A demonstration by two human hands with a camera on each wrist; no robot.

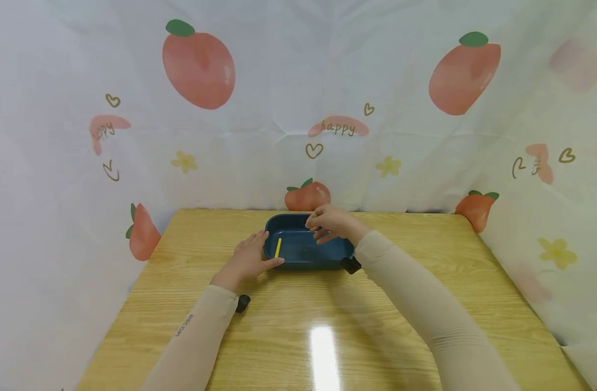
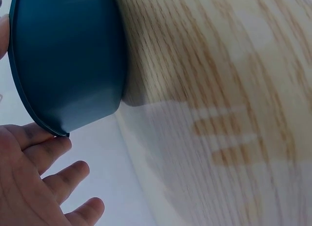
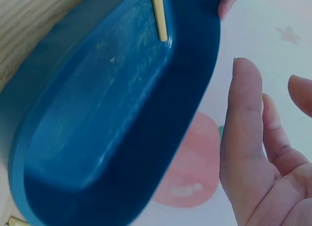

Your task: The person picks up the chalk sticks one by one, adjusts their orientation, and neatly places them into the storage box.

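Observation:
A dark blue oblong plastic basin (image 1: 305,266) stands near the back of the table. Inside, toward its left end, lies a thin yellow stick (image 1: 278,247), also visible in the basin (image 3: 92,114) in the right wrist view. My left hand (image 1: 251,259) rests against the basin's left end, thumb along the near rim and the other fingers spread at the side. Its fingers (image 2: 48,150) reach the rim fairly straight in the left wrist view. Over the basin's right half hovers my right hand (image 1: 330,222), fingers loosely bent, holding nothing.
The wood-grain table (image 1: 289,331) meets a white, fruit-printed cloth (image 1: 259,108) at the back and sides. A small black device (image 1: 242,303) sits at the left wrist, another (image 1: 350,265) at the right, close to the basin's near right corner.

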